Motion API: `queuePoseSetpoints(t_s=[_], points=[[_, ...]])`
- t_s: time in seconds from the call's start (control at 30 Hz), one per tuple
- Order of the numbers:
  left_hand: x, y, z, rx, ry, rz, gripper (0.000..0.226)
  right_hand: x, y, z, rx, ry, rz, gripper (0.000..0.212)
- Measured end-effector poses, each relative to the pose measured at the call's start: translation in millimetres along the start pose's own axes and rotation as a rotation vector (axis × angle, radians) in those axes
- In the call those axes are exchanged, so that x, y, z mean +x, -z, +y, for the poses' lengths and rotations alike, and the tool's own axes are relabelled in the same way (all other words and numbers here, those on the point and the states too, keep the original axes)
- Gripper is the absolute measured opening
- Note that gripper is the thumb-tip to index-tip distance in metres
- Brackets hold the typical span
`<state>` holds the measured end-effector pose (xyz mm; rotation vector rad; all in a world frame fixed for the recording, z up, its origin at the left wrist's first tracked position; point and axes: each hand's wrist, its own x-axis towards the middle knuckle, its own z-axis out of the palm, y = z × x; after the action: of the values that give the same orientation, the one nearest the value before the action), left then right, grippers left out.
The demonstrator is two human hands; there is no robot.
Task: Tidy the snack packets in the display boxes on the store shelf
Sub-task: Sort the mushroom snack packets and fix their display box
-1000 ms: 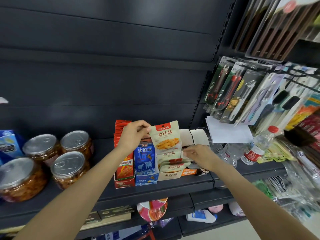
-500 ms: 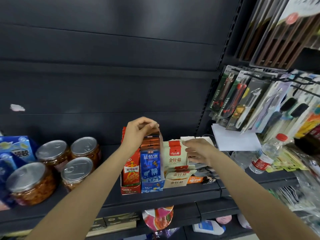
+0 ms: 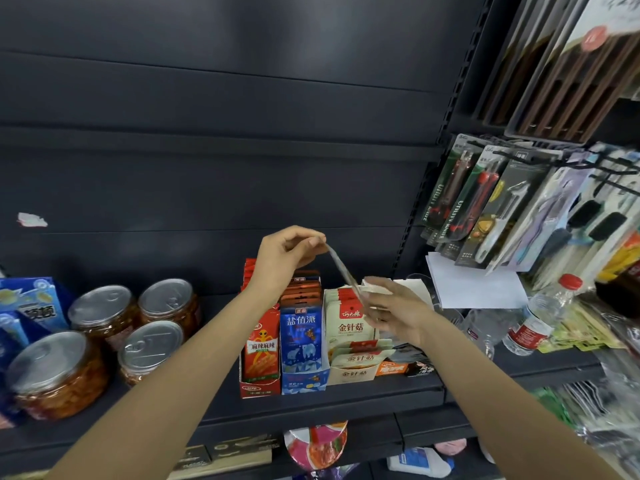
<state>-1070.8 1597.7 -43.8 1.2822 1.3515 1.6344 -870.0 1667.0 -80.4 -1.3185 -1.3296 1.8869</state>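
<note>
Three display boxes stand side by side on the dark shelf point(image 3: 346, 398): a red box point(image 3: 260, 355), a blue box point(image 3: 302, 351) and a cream box point(image 3: 351, 374) of mushroom snack packets. My left hand point(image 3: 285, 256) pinches the top edge of one thin snack packet point(image 3: 343, 271), seen edge-on and tilted above the cream box. My right hand point(image 3: 394, 308) holds the packet's lower end just right of the cream box. More cream packets point(image 3: 349, 323) stand upright in that box.
Several jars with metal lids point(image 3: 104, 313) sit on the shelf to the left, beside blue packs point(image 3: 31, 306). Utility knives and peelers point(image 3: 485, 206) hang on hooks at right, with water bottles point(image 3: 540, 317) and a white sheet point(image 3: 474, 285) below them.
The packet has turned from face-on to edge-on and tilted. My left hand rose with its top edge, and my right hand took hold of its lower end.
</note>
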Motion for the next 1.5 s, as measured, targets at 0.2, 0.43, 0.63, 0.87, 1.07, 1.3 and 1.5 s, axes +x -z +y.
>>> queuePoseSetpoints(t_s=[0.2,0.43,0.63,0.87,1.07,1.3,1.5], points=[[-15,27,-15,-0.042,0.371,-0.189,0.032,0,13,0,0.146,0.204,0.195,0.050],[-19,25,-23,0.212,0.185,-0.194,0.060,-8,8,0,-0.181,0.461,0.266,0.053],[-28,28,-34,0.319,0.107,-0.168,0.065,-16,7,7,-0.373,0.687,0.297,0.059],[-31,33,-28,0.262,0.119,-0.207,0.062,-15,10,8,-0.238,0.602,0.297,0.042],[-29,36,-24,0.550,-0.076,-0.080,0.022,-6,8,6,-0.337,0.461,0.341,0.014],[-33,31,-34,0.736,-0.133,-0.082,0.012,-6,11,20,-0.321,0.105,0.141,0.033],[-34,14,-48,0.747,-0.033,-0.120,0.015,-15,26,40,-0.842,0.234,0.042,0.027]])
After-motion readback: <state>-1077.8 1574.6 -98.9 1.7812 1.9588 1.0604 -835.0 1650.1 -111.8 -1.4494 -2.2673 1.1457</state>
